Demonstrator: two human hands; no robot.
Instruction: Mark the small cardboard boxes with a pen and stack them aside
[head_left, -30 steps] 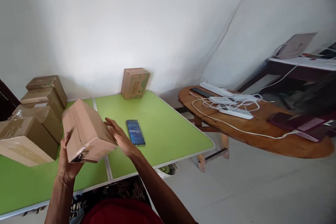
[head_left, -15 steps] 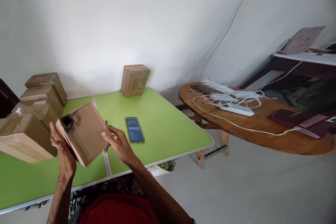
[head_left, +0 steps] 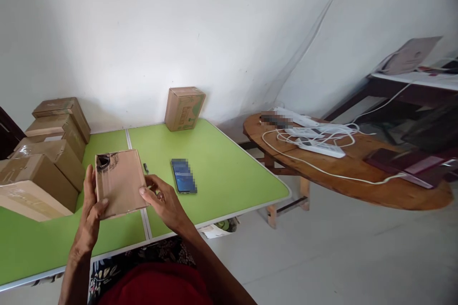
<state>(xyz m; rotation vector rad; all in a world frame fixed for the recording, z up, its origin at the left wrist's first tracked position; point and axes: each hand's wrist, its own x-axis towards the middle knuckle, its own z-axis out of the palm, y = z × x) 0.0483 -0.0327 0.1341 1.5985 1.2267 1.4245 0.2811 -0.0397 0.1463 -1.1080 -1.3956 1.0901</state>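
I hold a small brown cardboard box [head_left: 119, 181] over the near part of the green table [head_left: 222, 171], one broad face turned up toward me. A dark smudge marks its upper left corner. My left hand [head_left: 89, 214] grips its left edge with the thumb on top. My right hand [head_left: 162, 200] holds the lower right edge. A phone [head_left: 183, 176] lies face up on the table just right of my right hand. A small dark object [head_left: 146, 167] lies between the box and the phone.
Several taped cardboard boxes [head_left: 43, 162] are stacked at the table's left. One printed box [head_left: 183, 108] stands at the far edge by the wall. To the right, a round wooden table [head_left: 358, 171] carries power strips and white cables [head_left: 315, 140]. Bare floor lies between.
The box has been turned in my hands, from a tilted, raised pose showing its end to lying flatter and lower with a broad face up. Both hands stay on it.
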